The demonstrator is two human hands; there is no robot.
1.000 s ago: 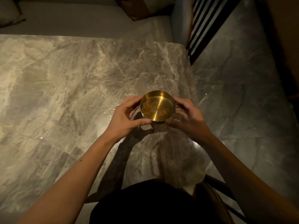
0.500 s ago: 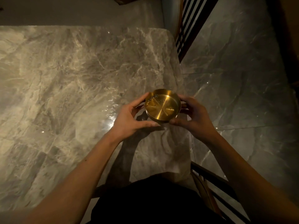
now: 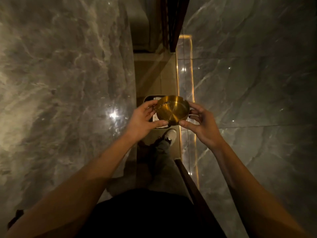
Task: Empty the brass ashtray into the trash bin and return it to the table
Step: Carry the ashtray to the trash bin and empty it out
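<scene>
The round brass ashtray (image 3: 173,110) has notches in its rim and a little ash along its upper left inner wall. I hold it in the air with both hands: my left hand (image 3: 143,118) grips its left side and my right hand (image 3: 200,123) grips its right side. Directly below it on the floor stands a small dark trash bin (image 3: 148,99), mostly hidden by the ashtray and my left hand, with pale contents showing at its edge. The grey marble table (image 3: 60,83) fills the left of the view.
The table's right edge runs down the middle of the view. My foot in a light shoe (image 3: 169,135) stands just below the bin. A lit strip (image 3: 186,79) borders the glossy marble floor (image 3: 248,91) on the right. A dark chair frame (image 3: 190,179) sits by my right leg.
I have carried the ashtray rightwards off the table's edge, and the view has swung right and down. The bin and my foot have come into view below the ashtray.
</scene>
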